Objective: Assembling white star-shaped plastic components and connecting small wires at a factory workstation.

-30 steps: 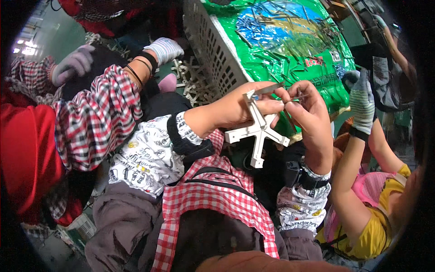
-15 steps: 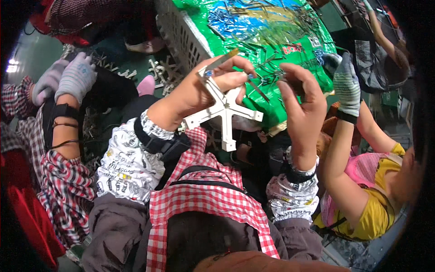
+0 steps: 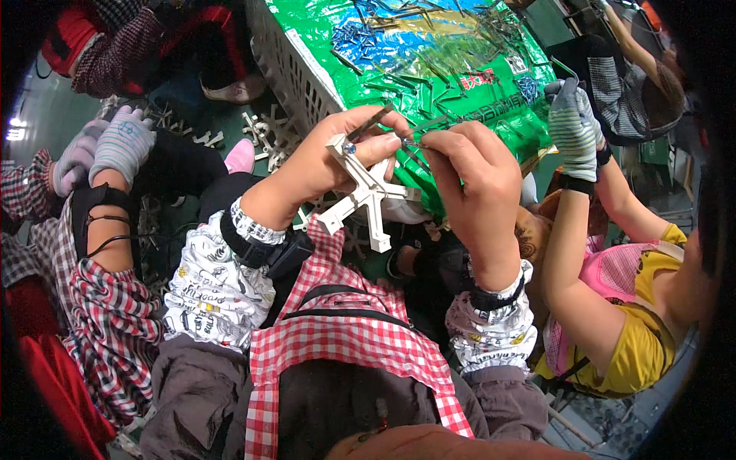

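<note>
My left hand (image 3: 326, 146) is closed around a white star-shaped plastic frame (image 3: 372, 188) whose arms spread from one hub. A bluish screw head (image 3: 349, 148) shows at the end of one arm, and a dark flat metal strip (image 3: 376, 118) sticks up past my left fingers. With thumb and fingers pinched together, my right hand (image 3: 479, 176) grips a small shiny metal piece (image 3: 412, 143) at my left fingertips; it looks like a screw, but the fingers partly cover it. Another thin dark strip slants below the pinch.
Ahead stands a grey slatted crate (image 3: 300, 73) topped by a green printed sheet (image 3: 502, 123), with loose metal strips (image 3: 429, 70) and small screws (image 3: 354, 37). White frames (image 3: 264, 130) lie on the floor. Co-workers' gloved hands are at left (image 3: 126, 142) and right (image 3: 571, 134).
My right hand has moved left and its fingers have closed on the small metal piece beside my left fingertips. The white frame has tilted slightly in my left hand.
</note>
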The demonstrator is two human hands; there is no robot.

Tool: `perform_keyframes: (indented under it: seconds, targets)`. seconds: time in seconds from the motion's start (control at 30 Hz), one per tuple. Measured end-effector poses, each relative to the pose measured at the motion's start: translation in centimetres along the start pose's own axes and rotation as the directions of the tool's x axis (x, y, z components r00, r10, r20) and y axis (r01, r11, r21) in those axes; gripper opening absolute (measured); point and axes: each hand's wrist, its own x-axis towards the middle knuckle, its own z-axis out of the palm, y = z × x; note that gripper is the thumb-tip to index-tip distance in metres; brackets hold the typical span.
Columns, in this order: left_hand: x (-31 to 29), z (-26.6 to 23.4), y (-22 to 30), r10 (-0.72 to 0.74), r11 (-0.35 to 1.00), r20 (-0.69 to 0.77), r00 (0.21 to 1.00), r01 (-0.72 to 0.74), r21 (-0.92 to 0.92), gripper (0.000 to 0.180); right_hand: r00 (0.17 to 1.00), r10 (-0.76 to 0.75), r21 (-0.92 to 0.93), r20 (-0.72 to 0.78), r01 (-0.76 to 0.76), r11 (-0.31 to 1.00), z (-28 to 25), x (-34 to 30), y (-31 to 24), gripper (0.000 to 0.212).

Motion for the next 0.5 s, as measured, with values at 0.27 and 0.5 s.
perform_keyframes:
  seconds: [0.27,0.5]
  targets:
    - [0.7,-0.4,-0.4,0.102,0.990,-0.006,0.995,-0.101,0.103,0.019,0.999,0.002,-0.171,0.052,0.007,0.985,0.2,0.5,-0.4,0.009]
    - [0.5,-0.8,-0.6,0.366,0.789,0.040,0.930,-0.332,0.517,0.023,0.996,-0.084,-0.171,-0.015,0.080,0.982,0.9,0.5,-0.4,0.010]
